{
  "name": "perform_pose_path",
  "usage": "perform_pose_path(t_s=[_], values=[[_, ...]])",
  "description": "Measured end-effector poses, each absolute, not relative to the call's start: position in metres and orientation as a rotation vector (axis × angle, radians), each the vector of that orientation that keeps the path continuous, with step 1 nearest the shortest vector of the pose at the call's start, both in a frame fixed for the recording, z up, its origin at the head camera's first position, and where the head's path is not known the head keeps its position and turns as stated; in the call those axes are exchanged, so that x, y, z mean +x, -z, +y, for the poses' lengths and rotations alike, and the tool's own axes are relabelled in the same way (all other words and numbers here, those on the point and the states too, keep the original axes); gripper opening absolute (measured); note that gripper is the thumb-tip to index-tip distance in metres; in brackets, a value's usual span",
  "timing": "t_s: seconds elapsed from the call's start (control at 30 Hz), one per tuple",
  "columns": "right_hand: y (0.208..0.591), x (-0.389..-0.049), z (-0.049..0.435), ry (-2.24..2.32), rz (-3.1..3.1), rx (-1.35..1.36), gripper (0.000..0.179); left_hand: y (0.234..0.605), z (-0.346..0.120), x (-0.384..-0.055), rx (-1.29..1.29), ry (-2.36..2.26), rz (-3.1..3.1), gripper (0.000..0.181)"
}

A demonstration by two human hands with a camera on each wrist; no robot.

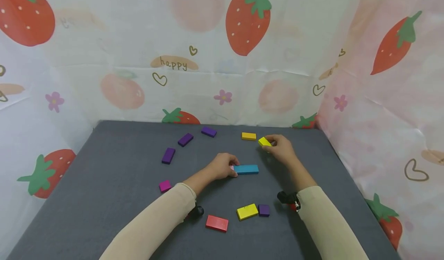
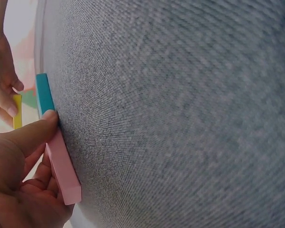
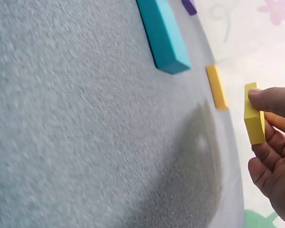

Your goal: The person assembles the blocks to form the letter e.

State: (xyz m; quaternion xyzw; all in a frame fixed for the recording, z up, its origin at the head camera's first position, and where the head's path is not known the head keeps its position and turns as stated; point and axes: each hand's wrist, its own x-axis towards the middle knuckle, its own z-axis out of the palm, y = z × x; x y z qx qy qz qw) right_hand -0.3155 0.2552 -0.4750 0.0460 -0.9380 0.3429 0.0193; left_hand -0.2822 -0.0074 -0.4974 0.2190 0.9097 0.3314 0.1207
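My left hand [image 1: 221, 166] grips a pink block [image 2: 63, 168] between thumb and fingers, low over the grey table. End to end with the pink block lies a blue block [image 1: 247, 169]; the left thumb tip sits right where the two meet in the left wrist view. Farther back and to the right, my right hand [image 1: 281, 149] pinches a small yellow block [image 3: 254, 114], held above the table with its shadow below. An orange-yellow block [image 1: 249, 136] lies just left of that hand. The left hand hides most of the pink block in the head view.
Purple blocks [image 1: 168, 156] lie in a curve at the back left, with a magenta block [image 1: 165, 186] beside the left sleeve. Nearer the front are a red block [image 1: 217, 223], a larger yellow block [image 1: 247, 212] and a dark purple block [image 1: 263, 210]. Strawberry-print cloth [image 1: 208, 86] hangs behind the table.
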Motion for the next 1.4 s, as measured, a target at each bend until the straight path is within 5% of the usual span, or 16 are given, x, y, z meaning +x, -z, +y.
perform_pose_path(t_s=[1.4], values=[[0.504,-0.302,0.221,-1.176,-3.002,0.17,0.045,0.494,-0.006,-0.286,0.635,-0.93,2.637,0.032]])
